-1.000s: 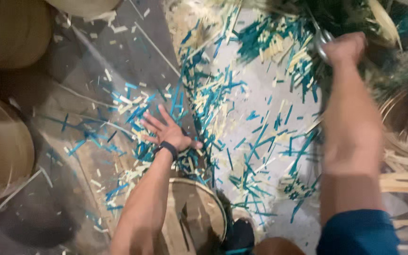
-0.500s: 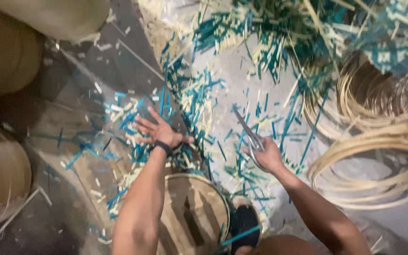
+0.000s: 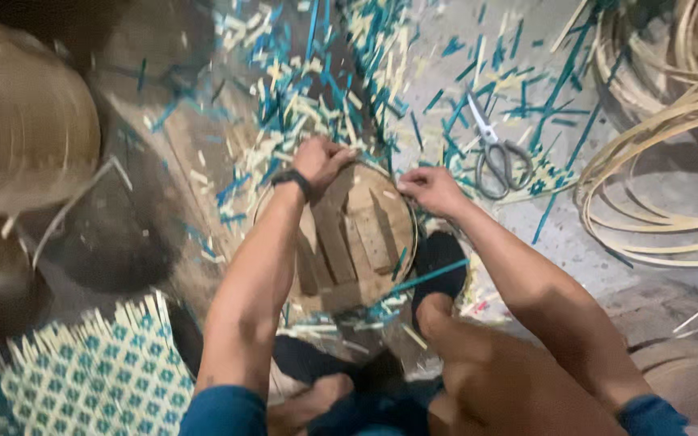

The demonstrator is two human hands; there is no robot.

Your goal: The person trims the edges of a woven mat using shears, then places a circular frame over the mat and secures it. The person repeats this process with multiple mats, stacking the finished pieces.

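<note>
My left hand [image 3: 322,160], with a dark band on the wrist, grips the far left rim of a round wooden frame [image 3: 349,238] that stands on the floor between my knees. At the frame's far right rim, my right hand [image 3: 430,187] closes on the edge. Flat wooden slats cross the inside of the frame. A pair of grey scissors [image 3: 494,149] lies on the floor just beyond my right hand, untouched.
Blue and pale cane offcuts [image 3: 300,89] litter the floor. Coils of pale cane strips [image 3: 672,137] lie at the right. A round woven basket [image 3: 22,129] stands at the left. A blue-and-pale woven mat [image 3: 90,375] lies at the lower left.
My right hand has put the scissors down on the floor and moved to the frame's rim. My left hand has left the floor and taken the opposite rim. The view has tilted down.
</note>
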